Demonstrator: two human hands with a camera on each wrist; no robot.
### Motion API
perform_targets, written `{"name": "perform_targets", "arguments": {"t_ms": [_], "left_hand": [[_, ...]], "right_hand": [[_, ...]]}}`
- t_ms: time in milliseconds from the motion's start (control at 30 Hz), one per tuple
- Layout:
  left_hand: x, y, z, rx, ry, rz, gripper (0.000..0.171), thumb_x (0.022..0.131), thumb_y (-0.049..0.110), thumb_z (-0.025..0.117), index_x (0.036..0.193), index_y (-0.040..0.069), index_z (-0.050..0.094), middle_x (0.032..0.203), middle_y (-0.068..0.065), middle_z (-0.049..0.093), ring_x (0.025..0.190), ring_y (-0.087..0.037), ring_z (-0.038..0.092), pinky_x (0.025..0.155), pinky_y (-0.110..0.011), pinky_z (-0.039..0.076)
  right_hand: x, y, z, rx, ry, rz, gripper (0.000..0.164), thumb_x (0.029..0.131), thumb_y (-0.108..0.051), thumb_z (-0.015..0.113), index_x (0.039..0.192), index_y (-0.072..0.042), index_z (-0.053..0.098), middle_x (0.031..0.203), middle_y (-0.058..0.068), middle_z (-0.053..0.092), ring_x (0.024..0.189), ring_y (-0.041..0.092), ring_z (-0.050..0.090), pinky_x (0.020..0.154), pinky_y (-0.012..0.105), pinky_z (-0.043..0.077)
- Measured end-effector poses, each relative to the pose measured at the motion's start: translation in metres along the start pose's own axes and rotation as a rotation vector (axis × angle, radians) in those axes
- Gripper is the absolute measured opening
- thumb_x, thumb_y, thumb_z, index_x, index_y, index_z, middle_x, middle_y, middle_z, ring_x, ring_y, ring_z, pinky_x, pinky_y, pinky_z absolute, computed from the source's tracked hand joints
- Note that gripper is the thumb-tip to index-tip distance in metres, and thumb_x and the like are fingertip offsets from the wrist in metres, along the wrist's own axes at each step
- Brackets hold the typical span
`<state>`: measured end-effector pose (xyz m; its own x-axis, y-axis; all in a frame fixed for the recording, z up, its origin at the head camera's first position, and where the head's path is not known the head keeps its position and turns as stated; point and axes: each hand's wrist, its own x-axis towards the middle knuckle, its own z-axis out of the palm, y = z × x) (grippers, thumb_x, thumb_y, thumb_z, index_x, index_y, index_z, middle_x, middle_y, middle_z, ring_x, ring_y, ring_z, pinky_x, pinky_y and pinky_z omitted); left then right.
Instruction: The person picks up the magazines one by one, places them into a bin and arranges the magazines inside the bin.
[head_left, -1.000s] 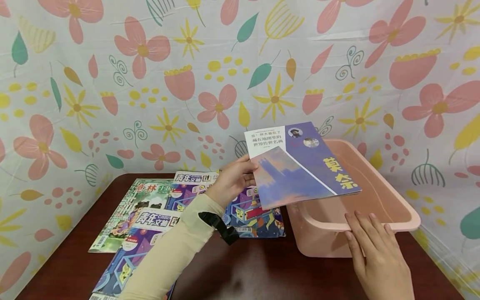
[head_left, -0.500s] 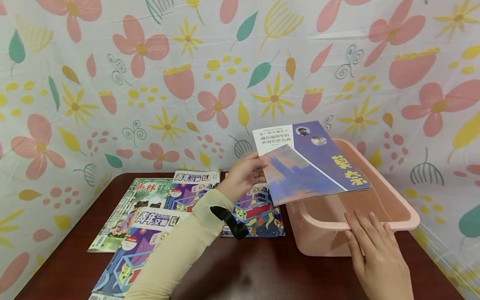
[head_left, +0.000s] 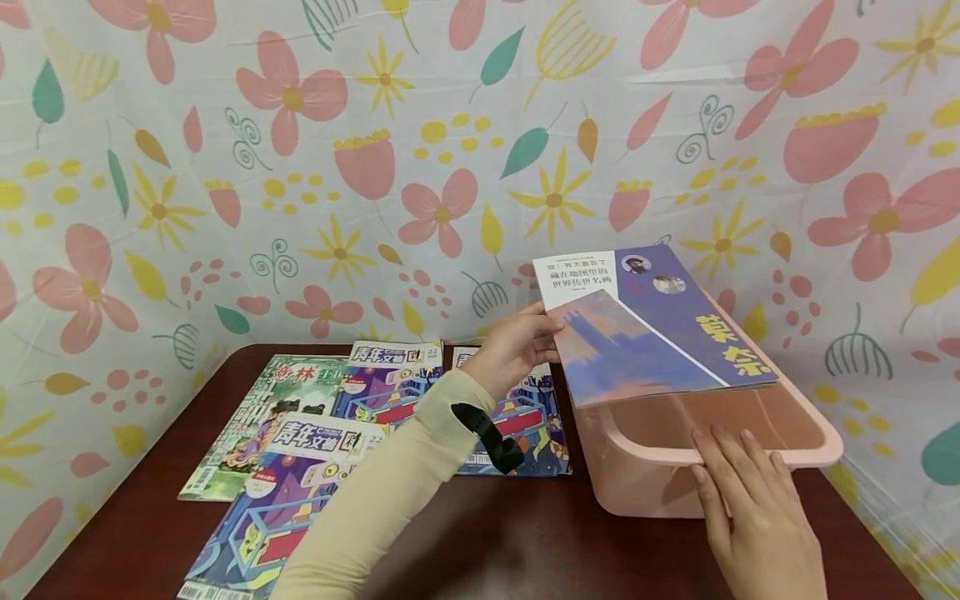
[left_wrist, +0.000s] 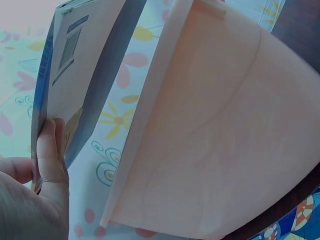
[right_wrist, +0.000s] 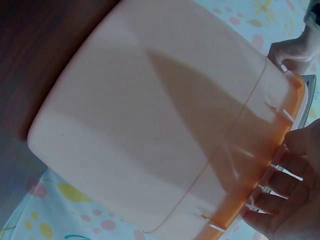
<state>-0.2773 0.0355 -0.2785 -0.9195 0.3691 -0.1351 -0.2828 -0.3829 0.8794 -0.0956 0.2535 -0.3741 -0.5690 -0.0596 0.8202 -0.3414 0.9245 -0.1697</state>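
My left hand (head_left: 519,348) grips a thin purple-blue picture book (head_left: 637,346) by its left edge. In the left wrist view, the thumb and fingers pinch the book (left_wrist: 82,50), whose barcoded back cover shows. The book is tilted over the opening of a pink plastic bin (head_left: 652,487) and hides its left and far parts. My right hand (head_left: 761,521) rests on the bin's near rim, its fingers extended over the edge. In the right wrist view, the right hand's fingers (right_wrist: 285,182) lie along the rim, beside the bin's pale outer wall (right_wrist: 115,110).
Left of the bin, a magazine (head_left: 555,417) lies partly behind my left wrist. Further left, a green magazine (head_left: 240,442) and purple magazines (head_left: 390,358) overlap on the dark table (head_left: 525,542). A flower-patterned cloth (head_left: 442,125) hangs behind the table.
My left hand has moved right with the picture book, which now sits further over the bin and a little turned. The right hand stays on the rim.
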Motion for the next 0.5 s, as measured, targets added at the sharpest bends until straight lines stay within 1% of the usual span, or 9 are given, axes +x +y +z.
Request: {"name": "perform_targets", "arguments": {"t_ms": [133,367,500], "left_hand": [[0.004,-0.003,0.006,0.005,-0.006,0.002,0.054,0.092,-0.004,0.055,0.143,0.013,0.048,0.073,-0.002,0.054,0.056,-0.013,0.049,0.056,-0.026,0.046],[0.006,-0.006,0.014,0.009,-0.018,0.009,0.049,0.091,-0.004,0.055,0.138,0.010,0.053,0.072,-0.002,0.054,0.058,-0.014,0.051,0.058,-0.027,0.048],[0.008,-0.007,0.020,0.022,0.002,-0.001,0.052,0.090,-0.005,0.055,0.140,0.011,0.051,0.075,-0.003,0.057,0.059,-0.015,0.053,0.057,-0.027,0.048]], "right_hand": [[-0.001,0.001,0.000,-0.001,0.004,0.000,0.051,0.102,-0.045,0.040,0.130,-0.007,0.061,0.124,0.022,0.060,0.140,0.022,0.033,0.115,0.048,0.019],[-0.001,0.000,0.001,-0.003,0.007,-0.001,0.052,0.102,-0.045,0.040,0.128,-0.006,0.062,0.121,0.023,0.061,0.139,0.023,0.034,0.115,0.048,0.019],[0.000,0.000,0.000,-0.002,0.013,-0.005,0.053,0.102,-0.047,0.038,0.128,-0.007,0.062,0.119,0.024,0.061,0.139,0.025,0.035,0.115,0.047,0.019]]}}
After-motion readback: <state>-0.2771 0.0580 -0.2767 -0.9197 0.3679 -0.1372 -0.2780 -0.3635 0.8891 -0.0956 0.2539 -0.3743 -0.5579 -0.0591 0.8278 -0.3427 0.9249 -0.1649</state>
